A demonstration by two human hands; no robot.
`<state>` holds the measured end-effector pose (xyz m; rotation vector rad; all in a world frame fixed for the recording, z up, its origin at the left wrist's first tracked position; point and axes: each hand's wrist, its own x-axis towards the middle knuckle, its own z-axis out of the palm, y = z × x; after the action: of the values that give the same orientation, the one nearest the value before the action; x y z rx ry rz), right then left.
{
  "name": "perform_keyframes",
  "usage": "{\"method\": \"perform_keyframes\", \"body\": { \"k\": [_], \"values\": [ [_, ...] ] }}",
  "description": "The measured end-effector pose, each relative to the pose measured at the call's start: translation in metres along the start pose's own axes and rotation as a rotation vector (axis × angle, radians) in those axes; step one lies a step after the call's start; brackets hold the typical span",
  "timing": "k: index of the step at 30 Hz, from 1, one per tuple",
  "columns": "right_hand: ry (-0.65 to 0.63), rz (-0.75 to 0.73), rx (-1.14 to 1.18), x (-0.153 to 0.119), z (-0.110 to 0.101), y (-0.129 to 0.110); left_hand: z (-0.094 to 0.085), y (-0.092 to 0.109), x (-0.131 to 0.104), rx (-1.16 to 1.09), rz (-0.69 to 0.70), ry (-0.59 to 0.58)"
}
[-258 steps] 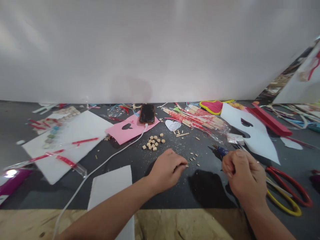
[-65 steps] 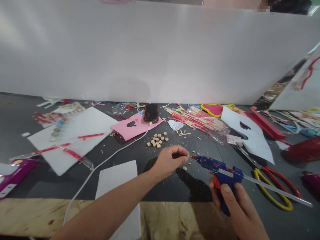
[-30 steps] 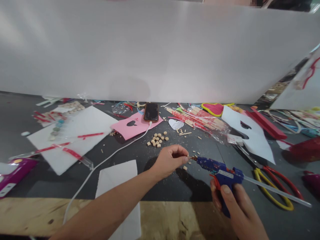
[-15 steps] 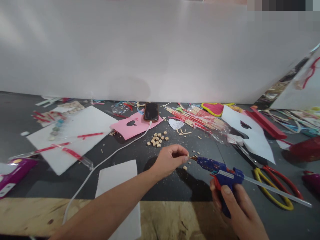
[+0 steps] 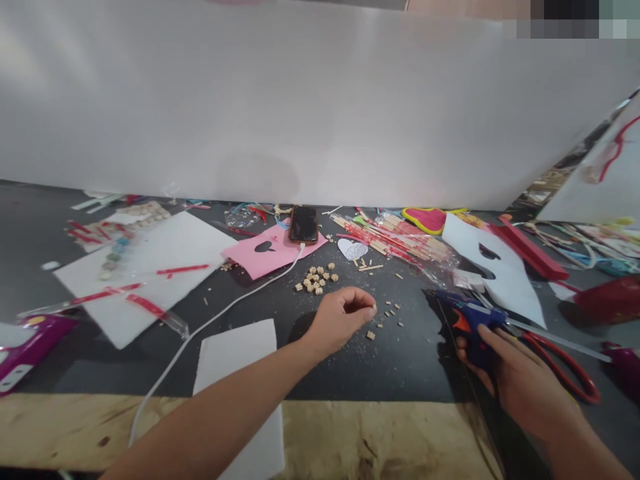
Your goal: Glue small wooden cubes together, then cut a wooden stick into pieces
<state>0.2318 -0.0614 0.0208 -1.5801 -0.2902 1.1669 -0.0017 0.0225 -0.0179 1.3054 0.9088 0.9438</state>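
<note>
My left hand [image 5: 336, 325] hovers over the dark tabletop, thumb and forefinger pinched on a tiny wooden piece [image 5: 374, 307], most of it hidden by the fingertips. At the right, my right hand [image 5: 530, 383] is wrapped round the handle of a blue glue gun [image 5: 473, 312]. A clear glue stick [image 5: 560, 339] juts from the gun's rear, and its nozzle points left, apart from the left hand. Short bits of cut stick [image 5: 390, 313] lie beside the left fingertips. Just beyond that hand is a pile of small wooden clusters [image 5: 316, 280].
A phone [image 5: 303, 225] with a white cable [image 5: 220, 313] rests on pink paper [image 5: 255, 257]. Scissors [image 5: 565, 367] lie partly under the right hand. Bagged sticks [image 5: 395, 240] and white paper [image 5: 505, 273] are farther back. A white panel [image 5: 300, 100] stands behind.
My right hand has carried the glue gun to the right, its nozzle away from the left fingertips and over the scissors' area. The left hand has stayed nearly in place, still pinching.
</note>
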Motion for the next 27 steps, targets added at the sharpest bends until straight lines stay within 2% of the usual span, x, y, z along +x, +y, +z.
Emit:
{"method": "perform_keyframes", "body": {
  "k": [3, 7, 9, 11, 13, 14, 17, 19, 21, 24, 27],
  "values": [
    [-0.07, -0.104, -0.173, 0.009, -0.009, -0.003, 0.0, 0.0, 0.0, 0.005, 0.005, 0.004],
    [-0.03, -0.347, -0.598, 0.024, -0.027, -0.012, 0.0, 0.0, 0.0, 0.031, 0.013, 0.003],
    [0.031, -0.493, -0.951, 0.028, -0.035, -0.019, 0.0, 0.0, 0.0, 0.038, 0.012, 0.005],
    [0.154, -0.636, -1.305, 0.025, -0.038, -0.024, 0.0, 0.001, 0.0, 0.035, 0.01, 0.01],
    [0.254, -0.809, -1.483, 0.016, -0.031, -0.023, 0.001, 0.0, 0.0, 0.029, 0.012, 0.01],
    [0.215, -0.903, -1.487, 0.009, -0.023, -0.02, 0.001, 0.0, 0.0, 0.027, 0.013, 0.009],
    [-0.103, -1.103, -1.432, -0.008, 0.008, -0.003, 0.001, -0.001, 0.001, 0.018, 0.014, 0.006],
    [-0.318, -1.123, -1.448, -0.014, 0.032, 0.009, 0.001, -0.001, 0.001, 0.006, 0.011, 0.013],
    [-0.45, -1.109, -1.493, -0.017, 0.053, 0.019, 0.0, 0.0, 0.0, -0.006, 0.009, 0.022],
    [-0.517, -1.045, -1.602, -0.016, 0.075, 0.026, -0.001, 0.001, 0.001, -0.018, 0.018, 0.025],
    [-0.508, -1.025, -1.645, -0.013, 0.087, 0.029, -0.002, 0.001, 0.001, -0.015, 0.023, 0.026]
  ]
}}
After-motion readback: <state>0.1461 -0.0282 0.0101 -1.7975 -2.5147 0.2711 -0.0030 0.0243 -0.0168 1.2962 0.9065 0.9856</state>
